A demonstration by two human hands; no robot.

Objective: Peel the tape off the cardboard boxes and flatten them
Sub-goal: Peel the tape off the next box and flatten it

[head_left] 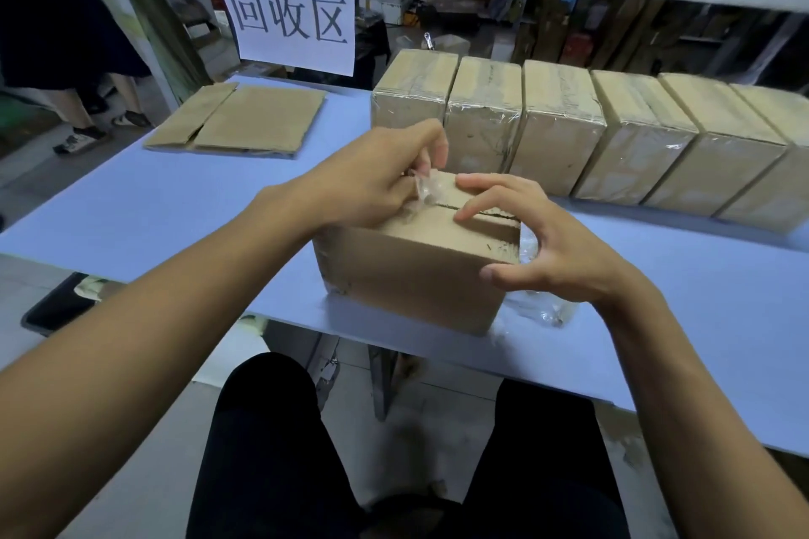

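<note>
Tape (427,184) is being peeled from the top seam of the cardboard box (416,271), which stands at the near edge of the surface (175,206), at about six o'clock from the row of sealed boxes (591,136). A crumpled clear strip is pinched between the thumb and curled fingers of the left hand (372,184), at the ten o'clock corner of the box top. The box is steadied by the right hand (538,241): its fingers are spread and bent, the tips pressed on the top flap beside the slit, the thumb against the near corner. The seam already appears partly bared, so the peeling step is judged well under way. Next, a steady pull along the seam is called for, with the flap held down. One flattened box (236,118) lies at ten o'clock; loose clear film (540,306) lies at the box's four o'clock.
</note>
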